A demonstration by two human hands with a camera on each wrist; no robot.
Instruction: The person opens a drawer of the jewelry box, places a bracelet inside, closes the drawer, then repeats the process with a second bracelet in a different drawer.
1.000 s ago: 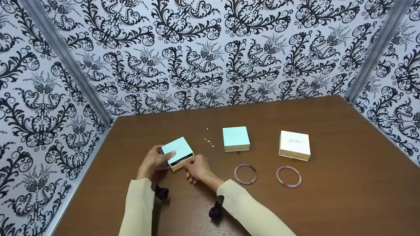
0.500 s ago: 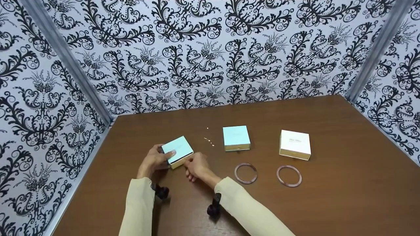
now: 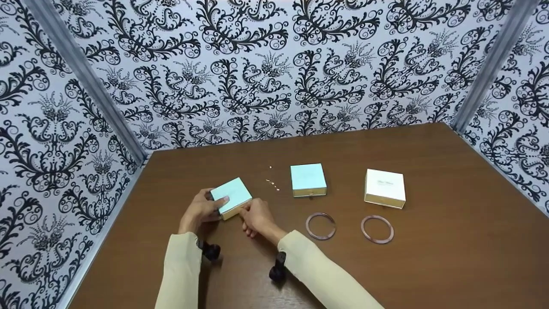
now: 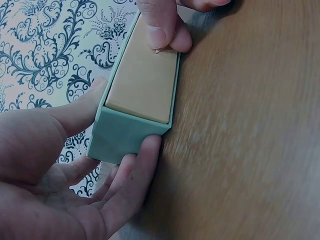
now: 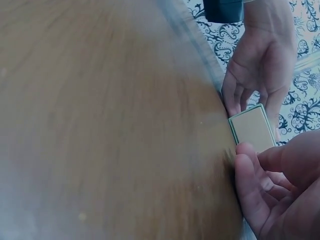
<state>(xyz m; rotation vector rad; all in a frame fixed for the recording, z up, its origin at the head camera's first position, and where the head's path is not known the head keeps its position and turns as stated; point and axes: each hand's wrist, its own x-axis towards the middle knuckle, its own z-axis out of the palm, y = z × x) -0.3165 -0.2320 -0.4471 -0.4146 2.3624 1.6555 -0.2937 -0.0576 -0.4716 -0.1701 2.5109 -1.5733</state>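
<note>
The left hand [image 3: 201, 209] grips a turquoise box [image 3: 234, 194] while the right hand [image 3: 257, 216] pinches its mostly hidden pull [image 4: 158, 51].

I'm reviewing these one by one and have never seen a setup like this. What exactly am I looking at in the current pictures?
There is no robot here: a person is working with two bare hands. The widest picture comes from a camera worn on the head, looking forward and down. The other two come from the left and right wrists, each aimed at that hand's work; the black units on the wrists are probably those cameras. The left hand grips a turquoise box, while the right hand pinches at that box's tan front. On the brown table lie a second turquoise box, a white box, two pinkish rings and some tiny pale pieces, too small to identify.
</note>
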